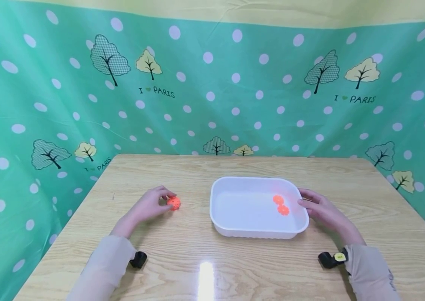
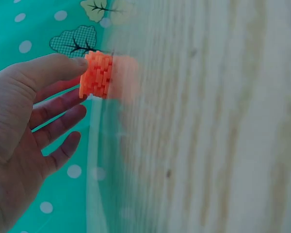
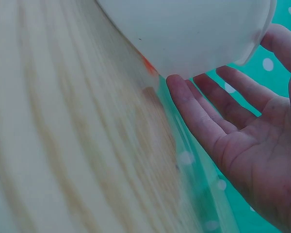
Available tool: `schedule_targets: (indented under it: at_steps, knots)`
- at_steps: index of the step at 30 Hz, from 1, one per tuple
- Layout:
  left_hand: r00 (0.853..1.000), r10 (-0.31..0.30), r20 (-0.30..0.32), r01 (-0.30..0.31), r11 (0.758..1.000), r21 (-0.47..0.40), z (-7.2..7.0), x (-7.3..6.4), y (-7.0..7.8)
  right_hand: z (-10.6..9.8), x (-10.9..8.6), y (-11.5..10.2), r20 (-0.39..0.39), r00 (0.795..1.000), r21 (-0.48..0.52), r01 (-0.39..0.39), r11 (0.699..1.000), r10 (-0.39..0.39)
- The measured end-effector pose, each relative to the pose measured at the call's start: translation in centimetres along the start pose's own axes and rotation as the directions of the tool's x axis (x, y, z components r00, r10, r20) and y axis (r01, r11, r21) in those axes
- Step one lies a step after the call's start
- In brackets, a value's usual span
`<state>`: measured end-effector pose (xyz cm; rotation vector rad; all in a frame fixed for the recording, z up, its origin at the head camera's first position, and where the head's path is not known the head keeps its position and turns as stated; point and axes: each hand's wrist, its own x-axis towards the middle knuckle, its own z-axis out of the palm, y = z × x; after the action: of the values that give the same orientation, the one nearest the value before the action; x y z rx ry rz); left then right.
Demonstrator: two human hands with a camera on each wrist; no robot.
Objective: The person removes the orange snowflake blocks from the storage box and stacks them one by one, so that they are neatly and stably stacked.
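Observation:
My left hand (image 1: pixel 154 204) pinches a short stack of orange notched plastic discs (image 1: pixel 174 203) between thumb and index finger. In the left wrist view the stack (image 2: pixel 97 75) shows several layers, its lower end right at the tabletop. The other fingers of that hand are spread loosely. A white plastic tub (image 1: pixel 259 230) stands to the right, with two orange discs (image 1: pixel 282 210) lying flat near its right end. My right hand (image 1: pixel 321 210) holds the tub's right end, thumb at the rim and fingertips against the outer wall (image 3: pixel 194 43).
Everything is on a light wood-grain table (image 1: pixel 182 263). Behind and on both sides hangs a green dotted curtain (image 1: pixel 231 96) with printed trees. Each wrist wears a small black camera (image 1: pixel 138 259) close over the tabletop.

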<state>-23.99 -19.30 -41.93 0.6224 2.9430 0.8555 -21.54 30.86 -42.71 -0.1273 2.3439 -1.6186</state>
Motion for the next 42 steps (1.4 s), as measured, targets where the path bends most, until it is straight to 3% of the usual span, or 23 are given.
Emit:
schedule_targets:
  at_steps: [10, 15, 27, 33, 42]
  knots:
    - [1.0, -0.011, -0.013, 0.011, 1.0, 0.006, -0.3, 0.0, 0.1, 0.0, 0.0, -0.1, 0.009, 1.0, 0.03, 0.015, 0.999, -0.015]
    - [0.999, 0.049, -0.02, -0.049, 0.999, -0.003, -0.4, 0.7, 1.6, 0.1, -0.1, -0.2, 0.012, 1.0, 0.015, 0.006, 1.0, -0.007]
    - [0.983, 0.181, 0.02, -0.182, 0.982, 0.05, 0.1, 3.9, 7.4, 0.1, -0.2, -0.3, 0.014, 1.0, 0.034, 0.014, 0.999, -0.014]
    - [0.969, 0.24, 0.054, -0.242, 0.969, 0.041, 1.9, 6.0, 10.6, 0.0, -0.2, -0.2, 0.016, 1.0, 0.037, 0.018, 0.999, -0.019]
    - [0.934, 0.335, 0.124, -0.34, 0.94, 0.022, 4.8, 8.2, 15.3, 0.0, 0.0, -0.2, 0.02, 1.0, 0.058, 0.011, 0.998, -0.013]
